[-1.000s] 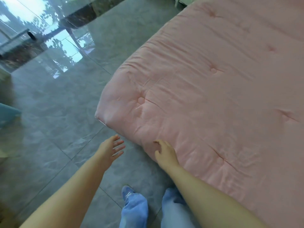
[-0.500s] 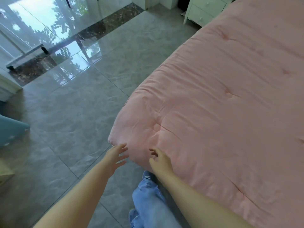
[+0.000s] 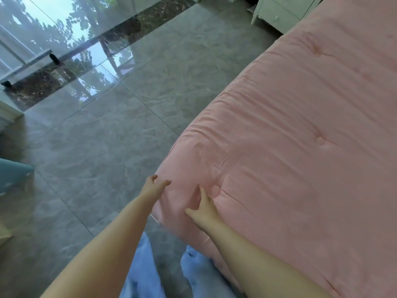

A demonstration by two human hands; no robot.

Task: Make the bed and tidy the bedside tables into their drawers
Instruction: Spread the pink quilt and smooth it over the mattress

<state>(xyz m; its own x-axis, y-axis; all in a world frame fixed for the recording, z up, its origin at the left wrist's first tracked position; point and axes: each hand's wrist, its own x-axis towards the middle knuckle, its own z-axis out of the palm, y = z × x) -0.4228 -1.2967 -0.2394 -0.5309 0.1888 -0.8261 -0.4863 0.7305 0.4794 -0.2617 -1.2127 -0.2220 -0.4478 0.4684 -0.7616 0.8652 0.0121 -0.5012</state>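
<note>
A pink tufted quilt (image 3: 300,147) covers the bed and fills the right half of the view, its near corner hanging toward the floor. My left hand (image 3: 153,188) touches the outer edge of that corner with fingers curled against the fabric. My right hand (image 3: 204,208) lies flat on the quilt just inside the corner, fingers spread beside a tuft. Neither hand clearly pinches the cloth. A white bedside table (image 3: 283,11) with drawers stands at the top right, beyond the bed's far end.
Glossy grey floor tiles (image 3: 103,147) stretch to the left, reflecting a window. A teal object (image 3: 12,175) juts in at the left edge. My legs in blue jeans (image 3: 146,274) stand at the bed's corner.
Both hands moved forward from beside the bed onto the quilt's near corner. The view has lifted and now shows the white bedside table at the top.
</note>
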